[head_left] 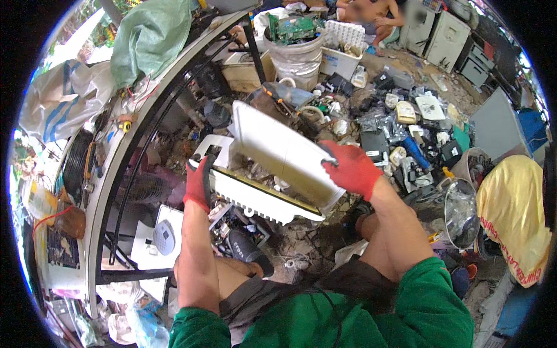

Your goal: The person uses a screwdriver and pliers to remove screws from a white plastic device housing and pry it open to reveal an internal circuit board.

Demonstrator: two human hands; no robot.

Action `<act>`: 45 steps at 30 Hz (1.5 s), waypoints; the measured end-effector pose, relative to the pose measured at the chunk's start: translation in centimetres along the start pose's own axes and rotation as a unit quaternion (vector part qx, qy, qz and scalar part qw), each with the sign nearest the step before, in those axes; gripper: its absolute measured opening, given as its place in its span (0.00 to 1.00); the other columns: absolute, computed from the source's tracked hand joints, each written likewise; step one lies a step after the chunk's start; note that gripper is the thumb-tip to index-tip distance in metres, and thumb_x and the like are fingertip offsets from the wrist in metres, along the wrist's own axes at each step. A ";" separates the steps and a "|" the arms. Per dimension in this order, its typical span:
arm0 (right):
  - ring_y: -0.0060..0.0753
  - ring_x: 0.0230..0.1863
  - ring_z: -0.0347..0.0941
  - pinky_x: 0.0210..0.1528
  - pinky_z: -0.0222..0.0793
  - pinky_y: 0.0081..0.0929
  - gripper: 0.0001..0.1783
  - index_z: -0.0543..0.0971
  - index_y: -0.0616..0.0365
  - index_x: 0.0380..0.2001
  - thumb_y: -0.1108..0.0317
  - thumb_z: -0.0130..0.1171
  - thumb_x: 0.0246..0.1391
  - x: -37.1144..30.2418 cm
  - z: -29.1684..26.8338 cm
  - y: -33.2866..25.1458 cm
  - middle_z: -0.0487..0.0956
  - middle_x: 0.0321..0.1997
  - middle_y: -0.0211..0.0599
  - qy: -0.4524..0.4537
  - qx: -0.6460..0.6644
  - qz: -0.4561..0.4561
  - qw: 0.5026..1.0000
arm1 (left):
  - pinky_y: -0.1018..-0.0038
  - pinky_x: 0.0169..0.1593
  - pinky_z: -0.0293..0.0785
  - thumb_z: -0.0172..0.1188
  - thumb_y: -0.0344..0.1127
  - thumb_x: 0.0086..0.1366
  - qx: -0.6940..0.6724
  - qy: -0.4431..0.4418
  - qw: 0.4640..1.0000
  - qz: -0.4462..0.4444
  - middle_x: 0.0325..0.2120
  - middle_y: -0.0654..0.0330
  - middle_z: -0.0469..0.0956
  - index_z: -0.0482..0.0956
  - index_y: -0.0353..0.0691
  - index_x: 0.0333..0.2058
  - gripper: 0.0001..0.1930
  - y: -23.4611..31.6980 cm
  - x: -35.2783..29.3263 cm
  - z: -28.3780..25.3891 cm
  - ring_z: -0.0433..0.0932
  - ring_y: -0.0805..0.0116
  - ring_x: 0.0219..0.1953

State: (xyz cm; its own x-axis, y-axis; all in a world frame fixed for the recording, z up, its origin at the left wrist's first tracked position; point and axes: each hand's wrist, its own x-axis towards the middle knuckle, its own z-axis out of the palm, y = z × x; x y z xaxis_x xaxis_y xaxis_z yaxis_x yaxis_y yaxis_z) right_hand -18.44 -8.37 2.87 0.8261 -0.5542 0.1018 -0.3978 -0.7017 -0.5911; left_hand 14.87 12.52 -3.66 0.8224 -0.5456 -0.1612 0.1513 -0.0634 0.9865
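My left hand, in a red glove with dark fingertips, grips the left end of a white finned housing. A row of fins runs along the housing's near edge. My right hand, gloved the same way, is closed on the right end of a flat white cover panel. The panel leans up and away from the housing, leaving a V-shaped gap. Whether the two still touch at the right corner I cannot tell. Both are held over the ground in front of my knees.
A long table with a metal frame curves along the left. Beyond my hands stands a white bucket of green circuit boards. Scrap electronics cover the ground at the right, near a yellow sack. A person sits at the back.
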 end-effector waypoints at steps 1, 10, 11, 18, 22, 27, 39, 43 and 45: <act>0.57 0.42 0.77 0.45 0.72 0.47 0.25 0.71 0.56 0.55 0.63 0.56 0.53 -0.6 -0.2 0.5 0.80 0.40 0.56 0.031 -0.007 -0.015 0.999 | 0.67 0.41 0.72 0.63 0.40 0.61 -0.020 0.008 1.000 -0.008 0.40 0.61 0.75 0.67 0.43 0.53 0.23 -0.2 -0.7 0.8 0.74 0.67 0.39; 0.28 0.40 0.77 0.45 0.72 0.31 0.21 0.75 0.62 0.51 0.67 0.59 0.54 0.4 -1.8 2.0 0.82 0.43 0.42 0.185 0.276 -0.003 0.943 | 0.68 0.56 0.68 0.55 0.33 0.68 -0.010 0.085 0.954 0.286 0.53 0.53 0.72 0.61 0.38 0.62 0.25 0.7 -2.6 4.5 0.72 0.64 0.53; 0.27 0.41 0.76 0.46 0.72 0.29 0.21 0.75 0.62 0.52 0.68 0.59 0.55 0.5 -1.4 1.9 0.81 0.44 0.40 0.206 0.344 0.005 0.916 | 0.69 0.56 0.68 0.55 0.33 0.69 0.024 0.087 0.961 0.261 0.53 0.53 0.72 0.64 0.37 0.60 0.23 1.3 -2.8 4.8 0.71 0.65 0.53; 0.39 0.53 0.75 0.54 0.73 0.43 0.25 0.69 0.59 0.56 0.72 0.62 0.55 1.6 3.1 -1.5 0.77 0.51 0.40 0.139 0.805 0.069 0.573 | 0.63 0.61 0.62 0.36 0.56 0.73 -0.110 0.032 0.975 0.193 0.51 0.51 0.74 0.73 0.34 0.51 0.30 0.7 -1.0 5.2 0.70 0.60 0.55; 0.28 0.49 0.73 0.53 0.70 0.27 0.20 0.69 0.61 0.56 0.68 0.55 0.62 0.7 6.8 -3.4 0.76 0.51 0.35 0.124 0.770 0.101 0.618 | 0.62 0.65 0.57 0.31 0.62 0.72 -0.170 0.021 0.954 0.245 0.53 0.51 0.73 0.73 0.35 0.53 0.35 -0.8 -0.1 3.8 0.68 0.58 0.57; 0.30 0.52 0.70 0.56 0.65 0.29 0.25 0.65 0.63 0.58 0.64 0.54 0.62 0.0 7.8 -3.5 0.76 0.53 0.41 0.176 0.634 0.095 0.747 | 0.60 0.66 0.57 0.33 0.65 0.70 -0.306 -0.115 0.913 0.243 0.56 0.53 0.72 0.70 0.36 0.57 0.37 0.3 -1.7 5.6 0.66 0.57 0.61; 0.28 0.54 0.68 0.57 0.63 0.28 0.26 0.62 0.62 0.60 0.65 0.54 0.63 0.2 6.5 -5.5 0.74 0.54 0.41 0.158 0.491 -0.018 0.856 | 0.70 0.58 0.65 0.57 0.36 0.66 0.052 0.035 0.951 0.303 0.50 0.50 0.75 0.71 0.28 0.54 0.22 0.3 -4.1 3.1 0.73 0.62 0.53; 0.27 0.55 0.67 0.58 0.62 0.27 0.26 0.62 0.61 0.61 0.66 0.54 0.63 0.1 6.0 -5.9 0.72 0.56 0.39 0.131 0.508 -0.009 0.851 | 0.73 0.59 0.63 0.57 0.38 0.66 -0.048 0.022 0.958 0.281 0.55 0.51 0.72 0.69 0.27 0.56 0.25 0.3 -4.1 3.8 0.69 0.69 0.55; 0.28 0.58 0.65 0.60 0.61 0.27 0.31 0.58 0.61 0.64 0.67 0.57 0.61 0.0 5.3 -6.0 0.70 0.59 0.38 0.084 0.525 0.005 0.847 | 0.73 0.60 0.62 0.57 0.40 0.67 -0.062 0.016 0.964 0.259 0.58 0.51 0.70 0.67 0.28 0.58 0.26 0.2 -3.9 3.6 0.68 0.70 0.56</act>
State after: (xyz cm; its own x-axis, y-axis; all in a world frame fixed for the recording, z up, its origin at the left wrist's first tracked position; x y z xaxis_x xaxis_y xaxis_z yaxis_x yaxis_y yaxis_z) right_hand -13.91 -1.84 2.16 0.7210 -0.6759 0.1528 0.2422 0.0392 -0.9694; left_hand 9.73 11.57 -2.70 0.8215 -0.4503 0.3499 -0.2227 0.3116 0.9238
